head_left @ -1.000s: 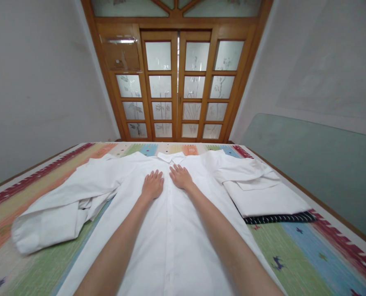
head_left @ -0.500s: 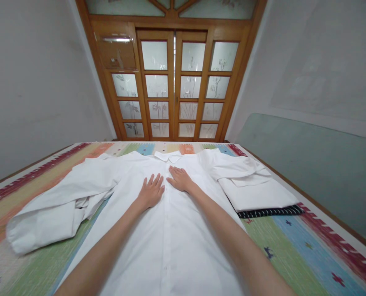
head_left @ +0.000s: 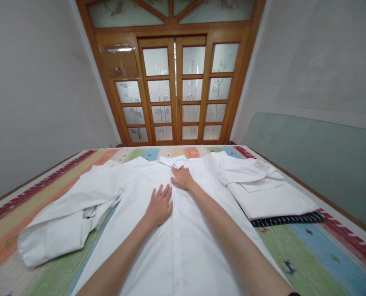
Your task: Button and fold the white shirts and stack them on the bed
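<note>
A white button-up shirt lies spread face up, its collar at the far end and the button placket running down the middle. The left sleeve stretches out toward the lower left, creased and bent. On the shirt front, just left of the placket, my left hand rests flat with its fingers apart. Farther up, my right hand touches the placket just below the collar, with fingers partly bent and apart. Neither hand grips the cloth. My forearms cover part of the shirt's lower front.
Under the shirt is a colourful patterned cover. Folded white cloth lies at the right, on top of a black striped fabric. A pale green headboard-like panel stands along the right side. Wooden glazed doors close off the far end.
My left hand has slid slightly toward me along the shirt. My right hand stays near the collar, its fingers more bent. The view has shifted, moving the scene right and down.
</note>
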`<state>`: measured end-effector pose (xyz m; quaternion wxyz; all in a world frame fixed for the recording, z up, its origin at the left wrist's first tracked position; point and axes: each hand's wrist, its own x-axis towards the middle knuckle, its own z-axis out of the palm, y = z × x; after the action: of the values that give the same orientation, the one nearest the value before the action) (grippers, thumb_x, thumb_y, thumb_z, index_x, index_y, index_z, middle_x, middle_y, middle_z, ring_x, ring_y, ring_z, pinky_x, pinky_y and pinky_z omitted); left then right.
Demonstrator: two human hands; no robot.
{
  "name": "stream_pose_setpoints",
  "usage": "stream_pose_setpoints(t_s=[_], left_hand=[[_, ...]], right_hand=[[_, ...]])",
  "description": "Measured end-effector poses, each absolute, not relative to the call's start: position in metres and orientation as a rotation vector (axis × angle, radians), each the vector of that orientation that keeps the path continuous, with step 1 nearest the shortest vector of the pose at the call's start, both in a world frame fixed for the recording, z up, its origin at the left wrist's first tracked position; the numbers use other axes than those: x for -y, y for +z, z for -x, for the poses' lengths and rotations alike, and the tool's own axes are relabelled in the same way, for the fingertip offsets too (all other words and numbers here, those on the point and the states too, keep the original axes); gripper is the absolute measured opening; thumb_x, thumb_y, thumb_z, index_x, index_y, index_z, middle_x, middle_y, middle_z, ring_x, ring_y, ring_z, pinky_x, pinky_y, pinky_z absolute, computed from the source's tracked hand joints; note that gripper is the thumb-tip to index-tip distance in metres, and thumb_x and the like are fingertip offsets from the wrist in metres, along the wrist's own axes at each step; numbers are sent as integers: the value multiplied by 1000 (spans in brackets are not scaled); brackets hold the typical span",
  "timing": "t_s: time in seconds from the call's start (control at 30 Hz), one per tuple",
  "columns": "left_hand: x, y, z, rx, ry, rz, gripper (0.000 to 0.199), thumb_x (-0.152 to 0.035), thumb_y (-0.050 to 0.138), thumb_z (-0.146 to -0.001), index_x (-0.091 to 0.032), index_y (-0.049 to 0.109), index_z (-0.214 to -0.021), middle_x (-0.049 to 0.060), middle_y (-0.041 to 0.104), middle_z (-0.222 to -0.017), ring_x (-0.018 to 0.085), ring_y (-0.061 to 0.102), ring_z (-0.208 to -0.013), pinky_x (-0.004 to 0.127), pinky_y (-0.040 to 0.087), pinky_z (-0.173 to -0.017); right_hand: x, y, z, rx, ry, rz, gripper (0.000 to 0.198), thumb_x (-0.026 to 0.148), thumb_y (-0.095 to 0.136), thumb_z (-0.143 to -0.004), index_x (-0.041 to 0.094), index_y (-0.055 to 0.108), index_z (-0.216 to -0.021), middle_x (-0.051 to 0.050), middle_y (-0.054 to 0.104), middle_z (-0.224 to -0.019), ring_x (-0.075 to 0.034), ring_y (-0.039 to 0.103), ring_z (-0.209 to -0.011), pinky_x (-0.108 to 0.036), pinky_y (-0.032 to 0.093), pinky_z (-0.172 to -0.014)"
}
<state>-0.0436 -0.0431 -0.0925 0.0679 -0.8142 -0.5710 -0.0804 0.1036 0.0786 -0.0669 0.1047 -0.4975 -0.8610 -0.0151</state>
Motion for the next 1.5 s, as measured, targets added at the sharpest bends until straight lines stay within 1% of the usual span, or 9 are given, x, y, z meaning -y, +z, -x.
stream_pose_setpoints(t_s=[0.23,0.43,0.77,0.97,1.07,1.17,1.27,1.37,1.5], left_hand=[[42,-92,43,1722,-257,2484,56,-27,35,-91,-16,38,-147,10,36,-154,32,26,-144,56,25,-114],[44,-88,43,1710,-239,2485,56,-27,36,-91,-17,38,-146,9,36,-154,32,28,-143,55,26,-114],[48,-81,42,1732,-305,2492,53,-29,41,-91,-15,45,-142,12,44,-148,31,34,-140,53,29,-114],[47,-85,42,1719,-382,2491,54,-31,43,-90,-15,46,-141,13,46,-146,31,35,-139,52,29,-114],[47,-85,42,1727,-395,2487,52,-31,43,-89,-16,48,-139,14,48,-145,31,37,-138,52,30,-113],[47,-81,41,1736,-454,2493,44,-31,43,-90,-16,55,-130,13,53,-140,29,43,-133,47,33,-111],[47,-74,38,1768,-554,2492,31,-30,46,-89,-18,60,-114,11,62,-125,25,53,-121,40,40,-104],[45,-67,31,1848,-554,2431,21,-27,50,-85,-20,59,-102,9,64,-111,25,56,-108,41,43,-94],[39,-65,25,1887,-520,2386,16,-23,56,-78,-21,60,-92,10,61,-106,28,54,-104,43,43,-89]], right_hand=[[-84,-74,-101,2579,67,1531,61,45,26,-97,19,30,-151,-6,25,-158,-32,24,-141,-52,23,-109],[-79,-79,-98,2568,126,1570,62,45,19,-99,14,22,-153,-11,16,-160,-29,15,-146,-52,17,-113],[-32,-87,-120,2667,55,1317,62,42,20,-101,5,29,-150,-16,23,-157,-26,17,-147,-45,16,-117],[-2,-89,-131,2692,92,1214,57,38,23,-101,8,32,-149,-14,26,-156,-23,18,-146,-44,16,-118],[4,-84,-137,2622,285,1152,51,35,30,-99,14,44,-143,-11,35,-153,-21,27,-144,-41,22,-116],[4,-76,-141,2387,539,1121,39,32,38,-96,20,68,-117,-7,59,-135,-18,50,-127,-34,35,-107],[1,-71,-139,2158,649,1162,35,36,45,-93,18,74,-85,-6,73,-100,-17,63,-99,-27,43,-90],[-2,-70,-131,2061,679,1240,37,44,55,-86,17,66,-64,-1,66,-68,-13,59,-71,-23,42,-69],[-3,-73,-117,2031,679,1338,21,32,67,-69,18,58,-57,6,53,-54,-10,47,-57,-21,32,-55]])
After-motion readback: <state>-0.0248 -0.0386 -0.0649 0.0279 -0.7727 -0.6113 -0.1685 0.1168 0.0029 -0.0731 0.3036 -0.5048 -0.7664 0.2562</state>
